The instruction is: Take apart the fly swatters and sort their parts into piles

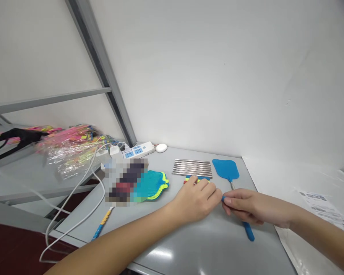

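Observation:
My left hand (199,201) is closed, its fingers curled down; what they hold, if anything, is hidden. Beyond it, short red, yellow and blue pieces (199,178) show partly above the knuckles. A blue piece (223,198) sticks out from the pinch of my right hand (243,206), close to the left hand's fingers. Under the right hand lies a fly swatter with a blue head (226,169), a metal rod and a blue handle (248,231). Several thin metal rods (192,168) lie side by side behind the left hand.
Teal and yellow-green swatter heads (156,185) lie at left, partly under a blurred patch. A power strip (139,150) and white round device (161,148) sit behind. White cables (71,206) hang over the left edge. A shelf holds plastic-wrapped goods (74,149); a labelled white package (318,206) lies right.

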The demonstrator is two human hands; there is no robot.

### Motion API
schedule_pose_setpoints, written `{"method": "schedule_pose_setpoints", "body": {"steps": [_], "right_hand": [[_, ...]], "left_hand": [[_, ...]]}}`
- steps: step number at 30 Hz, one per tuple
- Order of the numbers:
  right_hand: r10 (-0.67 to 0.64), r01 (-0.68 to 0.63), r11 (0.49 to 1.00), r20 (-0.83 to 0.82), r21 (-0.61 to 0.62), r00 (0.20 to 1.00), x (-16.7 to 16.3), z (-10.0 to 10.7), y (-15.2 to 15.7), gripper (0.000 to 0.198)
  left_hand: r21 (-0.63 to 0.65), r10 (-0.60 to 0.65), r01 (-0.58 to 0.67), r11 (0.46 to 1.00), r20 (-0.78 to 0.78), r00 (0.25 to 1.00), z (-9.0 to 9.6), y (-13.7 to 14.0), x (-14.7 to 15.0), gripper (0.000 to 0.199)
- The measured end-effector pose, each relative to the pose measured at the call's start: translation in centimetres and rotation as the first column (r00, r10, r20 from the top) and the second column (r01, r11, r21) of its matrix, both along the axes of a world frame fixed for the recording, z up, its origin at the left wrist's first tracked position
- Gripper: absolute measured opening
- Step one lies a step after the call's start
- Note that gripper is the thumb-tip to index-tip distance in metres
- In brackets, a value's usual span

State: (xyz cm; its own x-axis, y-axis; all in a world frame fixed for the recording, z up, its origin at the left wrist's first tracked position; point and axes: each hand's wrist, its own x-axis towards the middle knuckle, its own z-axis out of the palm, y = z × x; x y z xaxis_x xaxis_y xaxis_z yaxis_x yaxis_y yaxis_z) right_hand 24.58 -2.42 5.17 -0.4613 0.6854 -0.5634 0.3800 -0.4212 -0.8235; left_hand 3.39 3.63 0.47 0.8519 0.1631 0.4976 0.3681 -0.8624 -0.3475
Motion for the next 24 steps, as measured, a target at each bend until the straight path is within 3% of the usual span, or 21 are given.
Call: {"method": "schedule_pose_setpoints", "body": {"steps": [3,6,8,10,13,15,18,20,22,24], "right_hand": [[0.036,-0.037,0.999,0.053,0.006,0.998,-0.1,0.0,0.3,0.043],[0.084,-0.165,0.955,0.311,0.245,0.947,-0.5,0.2,0.6,0.043],[0.051,-0.292,0.869,0.514,0.399,0.856,-0.8,0.0,0.8,0.041],[0.001,-0.402,0.791,0.657,0.461,0.754,-1.0,-0.6,1.2,0.037],[-0.086,-0.522,0.679,0.763,0.515,0.641,-1.0,-1.8,2.0,0.030],[-0.150,-0.608,0.565,0.794,0.558,0.589,-0.6,-2.4,2.6,0.028],[-0.242,-0.735,0.333,0.807,0.591,0.539,0.4,-2.4,3.2,0.024],[-0.305,-0.773,0.207,0.790,0.599,0.531,1.1,-2.0,3.6,0.022],[-0.354,-0.780,0.125,0.762,0.613,0.542,1.9,-1.7,4.0,0.020],[-0.364,-0.778,0.103,0.752,0.620,0.550,2.6,-1.4,4.6,0.020]], "left_hand": [[-0.024,0.004,-0.005,1.000,-0.045,0.999,-0.2,0.0,-0.3,0.009],[-0.075,0.021,-0.025,0.997,-0.047,0.999,-0.4,0.1,-0.4,0.007],[-0.128,0.047,-0.052,0.990,-0.041,0.998,-0.5,0.1,-0.4,0.006],[-0.185,0.074,-0.078,0.980,-0.028,0.997,-0.5,0.1,-0.4,0.004],[-0.270,0.101,-0.110,0.957,-0.047,0.994,-0.2,0.3,-0.3,0.009],[-0.338,0.120,-0.143,0.930,-0.088,0.989,0.3,0.4,-0.3,0.012],[-0.428,0.157,-0.198,0.882,-0.129,0.979,1.4,0.6,-0.2,0.014],[-0.467,0.180,-0.222,0.856,-0.135,0.974,2.2,0.8,0.1,0.012],[-0.502,0.205,-0.234,0.833,-0.114,0.972,3.0,1.0,0.7,0.006],[-0.539,0.231,-0.242,0.807,-0.088,0.969,3.5,1.4,1.5,0.005]]}}
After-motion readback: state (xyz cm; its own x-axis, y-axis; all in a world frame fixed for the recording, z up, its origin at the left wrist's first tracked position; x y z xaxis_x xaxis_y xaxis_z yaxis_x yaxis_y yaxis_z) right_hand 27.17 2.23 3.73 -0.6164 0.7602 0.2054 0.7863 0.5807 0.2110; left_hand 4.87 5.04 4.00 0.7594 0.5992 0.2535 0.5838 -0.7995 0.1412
